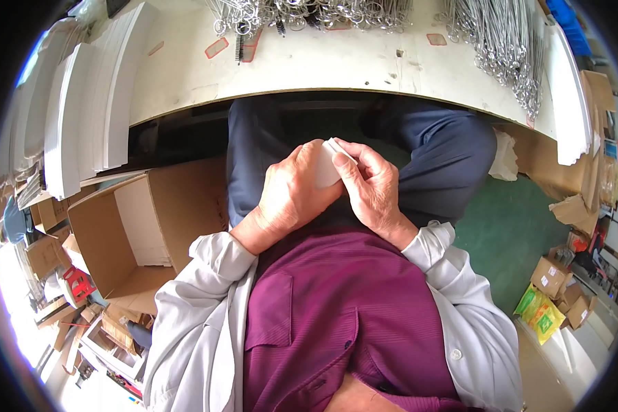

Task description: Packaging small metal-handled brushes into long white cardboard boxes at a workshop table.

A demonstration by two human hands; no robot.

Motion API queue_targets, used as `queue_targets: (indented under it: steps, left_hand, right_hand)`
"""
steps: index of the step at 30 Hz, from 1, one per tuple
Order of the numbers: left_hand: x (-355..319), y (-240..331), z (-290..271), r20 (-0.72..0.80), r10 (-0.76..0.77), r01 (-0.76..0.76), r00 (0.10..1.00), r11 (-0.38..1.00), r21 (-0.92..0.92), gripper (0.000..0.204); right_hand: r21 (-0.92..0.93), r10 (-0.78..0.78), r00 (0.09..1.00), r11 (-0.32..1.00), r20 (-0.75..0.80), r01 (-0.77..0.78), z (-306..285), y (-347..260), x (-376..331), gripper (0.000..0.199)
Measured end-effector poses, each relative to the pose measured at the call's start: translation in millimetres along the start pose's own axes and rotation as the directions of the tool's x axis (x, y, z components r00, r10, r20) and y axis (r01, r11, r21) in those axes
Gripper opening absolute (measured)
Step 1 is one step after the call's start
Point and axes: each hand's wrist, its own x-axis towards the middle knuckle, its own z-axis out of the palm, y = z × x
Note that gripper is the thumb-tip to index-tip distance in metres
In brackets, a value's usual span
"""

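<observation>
Below the edge of the white worktable (336,69), over the person's lap, both hands meet on a small stack of white cards (327,167). The left hand (292,196) is curled around the stack from the left side, fingers closed on it, while the right hand (371,189) pinches its upper right corner between thumb and fingertips. The cards sit between the two palms, well apart from the tabletop. Judging by this, the stack is in hand but not yet set anywhere. An open cardboard box (127,233) at the person's left holds more white sheets standing on edge, with room left beside them. Piles of metal wire pieces (508,41) lie untouched on the table.
</observation>
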Motion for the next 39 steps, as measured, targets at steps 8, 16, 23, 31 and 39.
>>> queue_targets:
  steps: [8,16,23,31,39]
  left_hand:
    - [4.6,-2.6,-4.0,0.063,-0.078,0.08,0.995,0.996,-0.044,0.051]
    - [4.9,-6.3,-5.3,0.045,-0.079,0.082,0.996,0.995,-0.064,0.042]
    - [5.0,-4.4,-2.7,-0.022,-0.043,0.043,0.999,0.999,0.0,0.055]
    - [-11.0,-7.1,-60.7,0.218,-0.158,0.136,0.963,0.984,0.115,0.07]
    - [43.7,-35.9,-149.2,-0.277,-0.175,0.285,0.945,0.855,0.433,0.057]
  right_hand:
    - [-0.133,-0.204,0.973,0.967,0.108,0.217,0.8,-0.2,1.5,0.045]
    - [-0.153,-0.223,0.963,0.957,0.15,0.245,5.2,-1.4,2.4,0.046]
    - [-0.031,-0.123,0.988,0.992,0.089,0.126,8.3,0.2,9.0,0.039]
    - [-0.012,-0.172,0.983,0.985,0.065,0.173,-2.0,-14.6,33.0,0.035]
    - [-0.532,-0.682,0.729,0.599,0.052,0.598,-22.2,-49.0,82.8,0.012]
